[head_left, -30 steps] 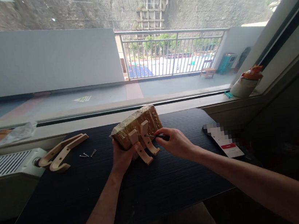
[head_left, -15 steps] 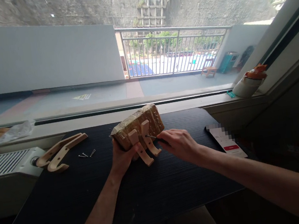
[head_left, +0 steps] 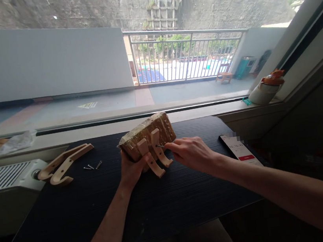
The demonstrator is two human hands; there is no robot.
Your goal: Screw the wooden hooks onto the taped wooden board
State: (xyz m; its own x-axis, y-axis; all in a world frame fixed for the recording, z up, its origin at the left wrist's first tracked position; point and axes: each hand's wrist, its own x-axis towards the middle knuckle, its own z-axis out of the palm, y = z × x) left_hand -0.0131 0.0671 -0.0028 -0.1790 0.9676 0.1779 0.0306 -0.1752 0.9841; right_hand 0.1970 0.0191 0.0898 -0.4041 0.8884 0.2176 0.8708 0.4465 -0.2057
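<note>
My left hand (head_left: 130, 169) grips a brown block (head_left: 165, 130) wrapped in clear tape, holding it tilted over the dark table. Its thumb lies against one curved wooden hook (head_left: 157, 170) on the block's front face. Beside that sits a second wooden hook (head_left: 157, 137). My right hand (head_left: 193, 150) is closed round a screwdriver (head_left: 161, 146), whose thin metal shaft reaches a hole in the second hook. The handle is mostly hidden by the fingers, and the tip cannot be made out.
Two loose wooden hooks (head_left: 62, 169) lie at the table's left, near a white radiator (head_left: 11, 176). Several screws (head_left: 98, 165) rest beside them. A phone (head_left: 236, 147) lies on the right. On the window sill stands a bottle (head_left: 264, 91) with an orange top.
Both hands keep their holds, with the screwdriver still at the second hook. The whole view has shifted slightly, and more of the phone's screen shows past my right forearm.
</note>
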